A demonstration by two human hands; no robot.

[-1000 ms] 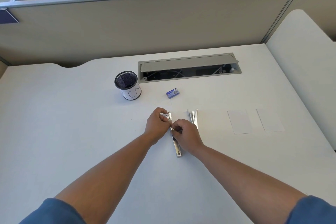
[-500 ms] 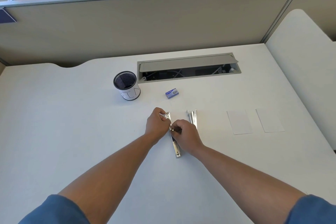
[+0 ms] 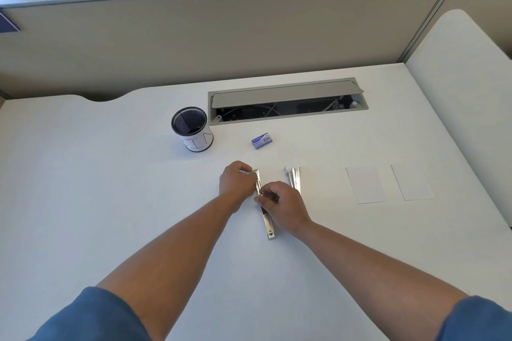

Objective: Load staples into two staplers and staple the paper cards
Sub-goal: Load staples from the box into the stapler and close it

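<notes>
From the head camera, an opened metal stapler [image 3: 266,223] lies flat on the white table [image 3: 110,202], running toward the person. The left hand [image 3: 235,185] pinches its far end with curled fingers; the right hand [image 3: 279,206] pinches the stapler at its middle. A second stapler [image 3: 294,178] lies just right of the hands. Two paper cards [image 3: 365,185] [image 3: 412,182] sit farther right, a small blue staple box [image 3: 261,140] beyond, near a mesh cup [image 3: 193,132].

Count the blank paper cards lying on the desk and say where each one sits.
2. One paper card lies flat right of the second stapler; the other paper card lies just right of it, apart. None looks hidden, though the hands could cover something small.
</notes>
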